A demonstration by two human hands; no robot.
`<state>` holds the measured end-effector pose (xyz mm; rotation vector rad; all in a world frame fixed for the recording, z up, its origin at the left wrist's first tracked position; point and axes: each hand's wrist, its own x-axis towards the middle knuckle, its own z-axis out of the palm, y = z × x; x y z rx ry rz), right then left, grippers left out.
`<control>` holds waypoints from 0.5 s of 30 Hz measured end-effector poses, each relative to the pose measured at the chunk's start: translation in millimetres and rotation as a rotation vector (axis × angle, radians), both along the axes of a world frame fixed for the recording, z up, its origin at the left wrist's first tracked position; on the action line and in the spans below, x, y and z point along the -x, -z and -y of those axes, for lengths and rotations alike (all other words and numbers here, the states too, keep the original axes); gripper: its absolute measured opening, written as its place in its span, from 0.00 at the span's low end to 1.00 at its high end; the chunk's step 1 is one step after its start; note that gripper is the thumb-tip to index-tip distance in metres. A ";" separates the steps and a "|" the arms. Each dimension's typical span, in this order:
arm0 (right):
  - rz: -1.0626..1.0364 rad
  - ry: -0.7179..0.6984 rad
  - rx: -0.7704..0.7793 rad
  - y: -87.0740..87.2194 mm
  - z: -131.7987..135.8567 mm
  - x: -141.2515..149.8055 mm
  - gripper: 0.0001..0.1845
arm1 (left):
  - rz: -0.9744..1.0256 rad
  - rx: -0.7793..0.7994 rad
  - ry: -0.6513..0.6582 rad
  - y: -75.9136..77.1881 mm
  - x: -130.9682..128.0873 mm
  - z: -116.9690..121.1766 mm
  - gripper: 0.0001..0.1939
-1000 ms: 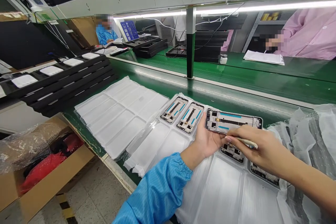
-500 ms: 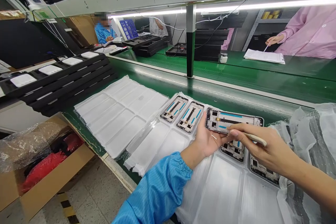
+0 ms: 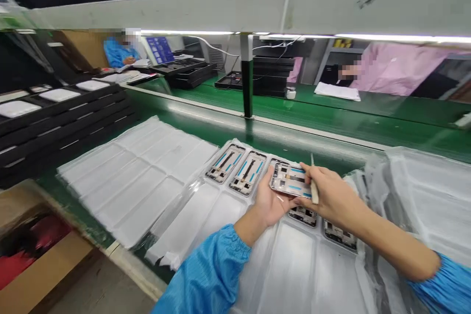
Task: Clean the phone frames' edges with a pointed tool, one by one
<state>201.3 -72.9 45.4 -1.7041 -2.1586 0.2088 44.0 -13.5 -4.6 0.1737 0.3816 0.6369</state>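
Note:
My left hand is closed on the left end of a phone middle frame, silvery with blue strips and a dark flex cable. A small white strip shows by its palm. At the frame's right end, my right hand grips it with fingers and thumb. A slim beige-handled tool stands between those same fingers, its thin tip upward. Beneath the hands lies a translucent blister tray with several similar frames in its upper pockets, such as one phone frame. My hands partly cover others.
White divided trays lie to the left; more stacked trays rise at right. Black trays are piled at far left above a cardboard box. A post supports the overhead shelf. Co-workers in blue and pink sit beyond.
The frame has tilted and come lower, and my right hand has shifted from over its middle to its right end. The tool has turned from lying flat to upright. My view has swung right.

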 end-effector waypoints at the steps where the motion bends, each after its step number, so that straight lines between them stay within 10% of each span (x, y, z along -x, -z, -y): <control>1: -0.013 0.027 0.035 -3.0 0.8 3.0 0.20 | -0.015 0.014 -0.001 -2.2 0.2 0.8 0.29; 9: -0.077 0.134 0.149 -49.3 3.2 0.1 0.29 | -0.186 0.062 -0.101 -9.3 1.4 -1.2 0.27; 15: -0.217 0.040 0.200 -117.7 80.3 -49.5 0.25 | -0.224 0.050 -0.059 -13.3 1.5 0.9 0.30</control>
